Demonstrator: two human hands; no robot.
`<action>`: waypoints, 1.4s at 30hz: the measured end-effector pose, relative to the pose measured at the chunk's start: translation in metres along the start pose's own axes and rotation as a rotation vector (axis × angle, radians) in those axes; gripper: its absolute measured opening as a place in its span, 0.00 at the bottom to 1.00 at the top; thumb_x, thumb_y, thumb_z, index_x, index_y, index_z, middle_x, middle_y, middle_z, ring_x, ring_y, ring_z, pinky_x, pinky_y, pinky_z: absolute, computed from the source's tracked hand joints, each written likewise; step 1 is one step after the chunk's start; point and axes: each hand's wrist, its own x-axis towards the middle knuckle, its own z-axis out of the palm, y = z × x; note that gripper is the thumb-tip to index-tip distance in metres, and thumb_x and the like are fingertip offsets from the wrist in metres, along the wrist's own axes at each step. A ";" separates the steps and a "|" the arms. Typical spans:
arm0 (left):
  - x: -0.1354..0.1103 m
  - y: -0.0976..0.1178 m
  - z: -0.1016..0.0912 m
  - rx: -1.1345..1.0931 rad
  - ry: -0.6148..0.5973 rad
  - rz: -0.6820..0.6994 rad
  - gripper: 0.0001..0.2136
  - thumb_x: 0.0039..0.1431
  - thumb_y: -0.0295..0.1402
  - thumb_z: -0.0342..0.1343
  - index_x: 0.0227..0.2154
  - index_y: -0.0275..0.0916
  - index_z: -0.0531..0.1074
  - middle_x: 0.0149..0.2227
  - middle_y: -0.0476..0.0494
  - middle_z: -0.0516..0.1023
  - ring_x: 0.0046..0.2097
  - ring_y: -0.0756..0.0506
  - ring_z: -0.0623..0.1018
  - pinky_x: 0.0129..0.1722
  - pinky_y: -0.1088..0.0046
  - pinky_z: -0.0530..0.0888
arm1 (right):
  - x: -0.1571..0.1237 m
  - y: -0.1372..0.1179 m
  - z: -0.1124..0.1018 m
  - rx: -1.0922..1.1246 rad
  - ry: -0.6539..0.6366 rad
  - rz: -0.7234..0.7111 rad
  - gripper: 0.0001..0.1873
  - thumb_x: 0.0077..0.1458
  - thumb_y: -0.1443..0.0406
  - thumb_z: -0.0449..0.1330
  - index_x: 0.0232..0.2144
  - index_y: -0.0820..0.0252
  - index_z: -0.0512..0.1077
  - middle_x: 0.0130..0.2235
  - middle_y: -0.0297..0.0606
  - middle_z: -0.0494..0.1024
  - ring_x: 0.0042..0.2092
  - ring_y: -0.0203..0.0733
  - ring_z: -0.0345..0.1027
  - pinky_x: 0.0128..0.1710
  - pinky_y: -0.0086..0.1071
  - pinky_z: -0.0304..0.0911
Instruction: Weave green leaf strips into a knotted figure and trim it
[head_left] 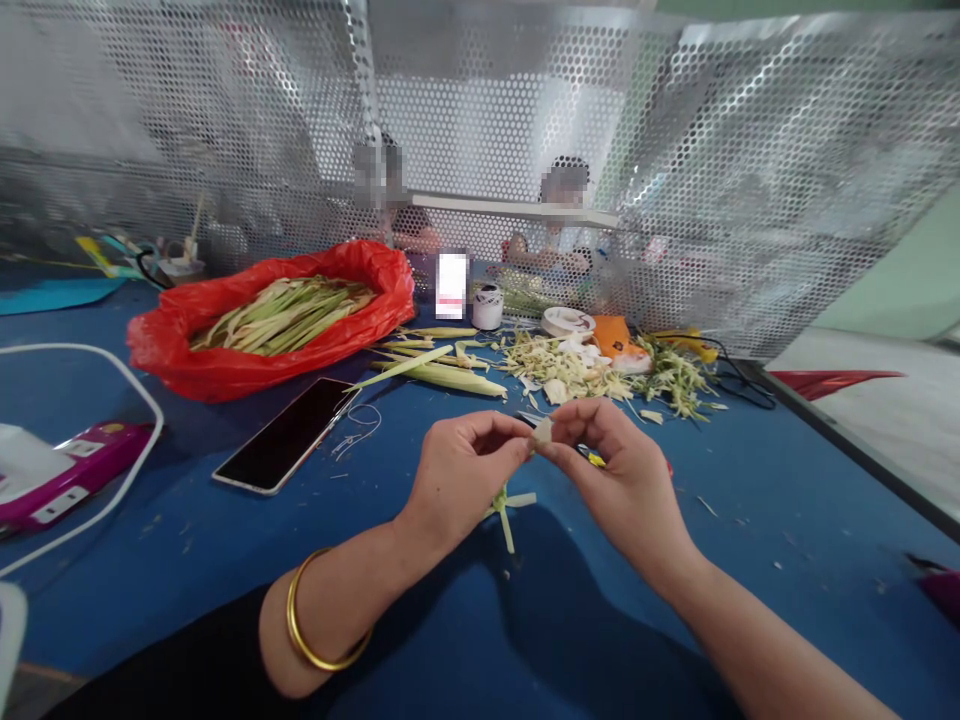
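left hand (pixel 456 472), right hand (pixel 626 475) — both pinching a pale piece (pixel 543 431)

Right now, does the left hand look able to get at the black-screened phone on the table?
Probably yes: the phone lies to the left of the left hand, with only thin pale strands seen between. That hand's fingertips are at a small pale piece, though, so they aren't free.

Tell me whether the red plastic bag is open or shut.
The red plastic bag is open: its mouth is spread wide, exposing the long green leaf strips inside.
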 end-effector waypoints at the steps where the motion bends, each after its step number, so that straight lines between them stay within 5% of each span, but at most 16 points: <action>1: 0.000 0.000 0.000 -0.006 -0.009 0.000 0.04 0.47 0.32 0.63 0.27 0.38 0.79 0.28 0.46 0.81 0.31 0.47 0.77 0.34 0.74 0.72 | 0.001 0.000 0.000 0.018 0.000 0.011 0.09 0.51 0.66 0.63 0.36 0.57 0.68 0.28 0.32 0.73 0.31 0.38 0.67 0.33 0.32 0.65; 11: 0.001 0.006 0.001 -0.197 -0.020 -0.118 0.06 0.42 0.30 0.66 0.26 0.37 0.79 0.27 0.47 0.81 0.30 0.49 0.78 0.37 0.72 0.74 | 0.004 0.004 -0.001 0.152 -0.012 0.091 0.09 0.50 0.66 0.63 0.34 0.57 0.66 0.28 0.31 0.73 0.30 0.38 0.68 0.32 0.33 0.65; 20: 0.003 0.006 0.001 -0.409 -0.017 -0.301 0.07 0.42 0.28 0.67 0.27 0.34 0.79 0.25 0.47 0.79 0.28 0.51 0.77 0.35 0.74 0.74 | 0.000 0.006 -0.001 -0.154 -0.032 -0.319 0.06 0.57 0.70 0.59 0.31 0.54 0.71 0.32 0.34 0.74 0.35 0.39 0.69 0.36 0.32 0.65; 25: 0.003 0.006 0.000 -0.403 -0.025 -0.317 0.06 0.41 0.28 0.66 0.26 0.34 0.78 0.25 0.47 0.79 0.28 0.51 0.78 0.37 0.72 0.75 | 0.001 0.004 -0.002 -0.153 -0.033 -0.297 0.07 0.57 0.71 0.59 0.31 0.54 0.73 0.33 0.35 0.75 0.35 0.40 0.70 0.37 0.32 0.65; 31: 0.002 0.005 0.001 -0.340 -0.032 -0.275 0.06 0.43 0.32 0.66 0.24 0.35 0.77 0.23 0.49 0.77 0.27 0.51 0.76 0.35 0.73 0.74 | 0.002 0.003 -0.001 -0.076 -0.052 -0.250 0.07 0.56 0.71 0.59 0.29 0.54 0.74 0.33 0.35 0.77 0.36 0.40 0.72 0.39 0.33 0.66; 42: 0.000 -0.005 0.001 0.107 0.050 0.100 0.05 0.51 0.33 0.60 0.27 0.38 0.78 0.26 0.49 0.80 0.29 0.49 0.76 0.32 0.76 0.72 | -0.003 0.002 0.005 0.024 0.043 0.045 0.04 0.50 0.65 0.64 0.25 0.57 0.73 0.29 0.35 0.78 0.33 0.41 0.71 0.36 0.34 0.67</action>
